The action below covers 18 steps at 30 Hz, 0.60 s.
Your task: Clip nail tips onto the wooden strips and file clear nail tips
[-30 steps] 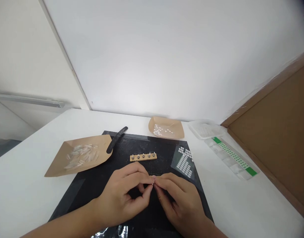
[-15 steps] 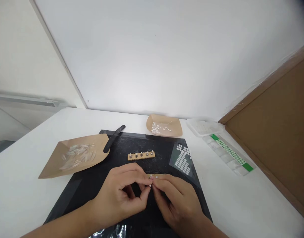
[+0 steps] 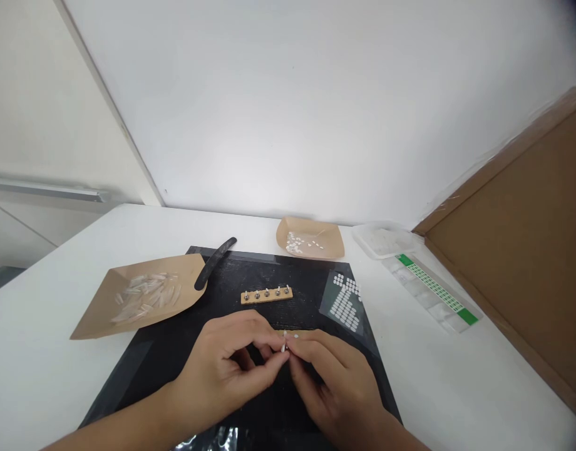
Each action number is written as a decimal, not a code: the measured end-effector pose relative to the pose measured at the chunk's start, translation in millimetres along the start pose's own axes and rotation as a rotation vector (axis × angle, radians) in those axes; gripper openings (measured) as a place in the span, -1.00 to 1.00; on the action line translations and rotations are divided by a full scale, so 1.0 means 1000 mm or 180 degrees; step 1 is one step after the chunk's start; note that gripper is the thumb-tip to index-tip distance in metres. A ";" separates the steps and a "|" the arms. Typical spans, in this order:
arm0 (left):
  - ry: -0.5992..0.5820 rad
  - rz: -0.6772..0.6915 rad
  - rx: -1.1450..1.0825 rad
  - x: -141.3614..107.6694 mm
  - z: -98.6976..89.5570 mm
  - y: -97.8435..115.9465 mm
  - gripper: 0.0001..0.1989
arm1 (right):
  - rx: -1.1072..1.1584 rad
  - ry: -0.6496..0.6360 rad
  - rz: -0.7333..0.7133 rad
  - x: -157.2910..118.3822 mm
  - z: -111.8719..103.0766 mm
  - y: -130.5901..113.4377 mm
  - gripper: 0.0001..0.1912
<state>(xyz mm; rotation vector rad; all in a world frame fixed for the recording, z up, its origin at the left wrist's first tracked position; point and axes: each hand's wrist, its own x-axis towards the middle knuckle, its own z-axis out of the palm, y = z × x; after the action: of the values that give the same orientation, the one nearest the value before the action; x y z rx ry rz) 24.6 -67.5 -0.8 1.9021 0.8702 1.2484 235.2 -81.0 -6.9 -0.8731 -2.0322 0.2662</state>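
My left hand (image 3: 243, 360) is closed in a pinch, thumb and forefinger around a small white piece (image 3: 283, 347). My right hand (image 3: 337, 379) is closed too, its fingertips meeting the left ones at that piece; what they grip is hidden. Just behind the fingertips a tan strip (image 3: 304, 331) shows in part, mostly covered by the hands. Beyond it on the black mat (image 3: 175, 357) lies another tan strip (image 3: 267, 295) with several small metal fittings in a row, each topped by a white tip.
A cardboard tray (image 3: 97, 294) at the left holds clear slivers, with a black curved bar (image 3: 215, 263) at its edge. A smaller tray (image 3: 332, 241) holds white bits. To the right are a sheet of white dots (image 3: 347, 304), a plastic container (image 3: 386, 241), a green-and-white strip (image 3: 438, 288) and a cardboard panel (image 3: 518, 250).
The left thumb has shifted slightly right and the white piece shows more between the fingertips. Both hands otherwise keep their place; the view has moved a little.
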 end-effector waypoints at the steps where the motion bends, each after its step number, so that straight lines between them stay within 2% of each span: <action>1: -0.0017 -0.0046 0.0006 0.000 0.000 0.001 -0.80 | 0.0077 -0.0027 0.0007 0.000 0.000 0.001 -0.76; 9: -0.0129 -0.0606 -0.0158 0.001 -0.001 0.001 -0.88 | 0.0779 -0.0145 0.0316 0.004 -0.004 0.005 -0.82; 13: -0.0238 -0.0848 -0.0391 0.000 -0.001 -0.002 -0.85 | 0.0830 -0.0146 0.0508 0.004 -0.007 0.004 -0.85; 18: -0.0206 -0.0881 -0.0538 -0.001 -0.001 -0.002 -0.83 | 0.0712 -0.0037 0.0494 0.007 -0.006 0.001 -0.89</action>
<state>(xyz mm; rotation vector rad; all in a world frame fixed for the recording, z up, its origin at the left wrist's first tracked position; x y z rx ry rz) 23.6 -67.0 -2.3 1.6178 0.9272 1.0525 237.6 -76.5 0.2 -0.8896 -1.9035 0.5743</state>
